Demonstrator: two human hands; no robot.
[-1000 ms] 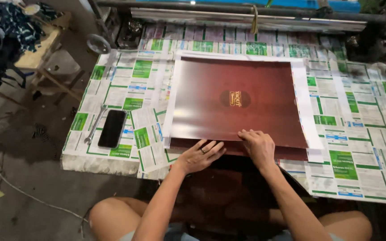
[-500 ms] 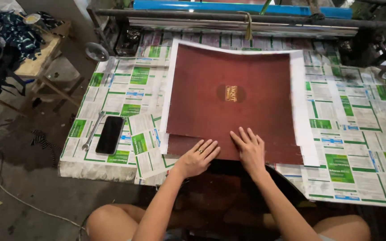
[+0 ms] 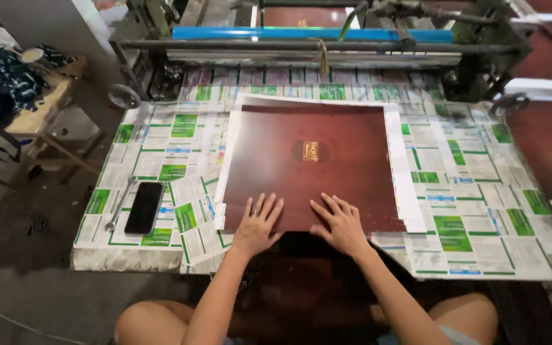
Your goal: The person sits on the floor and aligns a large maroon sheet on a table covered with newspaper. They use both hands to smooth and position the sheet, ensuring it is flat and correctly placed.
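I have both hands flat on the near end of the dark red printed sheet (image 3: 314, 172), which lies on a table covered with green and white newspaper (image 3: 474, 191), its gold emblem (image 3: 310, 151) near the middle. My left hand (image 3: 257, 225) has its fingers spread and straight, palm down, gripping nothing; my right hand (image 3: 340, 223) is the same, splayed open and pressing on the sheet just beside the left. To do this well, I judge the pressure should stay even across both palms so the sheet slides or settles as one piece, without buckling at the near edge where it overhangs the dark gap above my knees. The sheet sits on a white backing sheet (image 3: 404, 166) that shows as a border along the far and right sides; the red edge looks roughly parallel to it, and I would watch that border to keep things square. On the left, a black phone (image 3: 144, 207) and a metal wrench (image 3: 120, 204) lie well apart from the sheet, so there is open newspaper between. The right side has wider open room. Straight ahead, the machine's rollers and blue bar (image 3: 308, 33) close off the far end.
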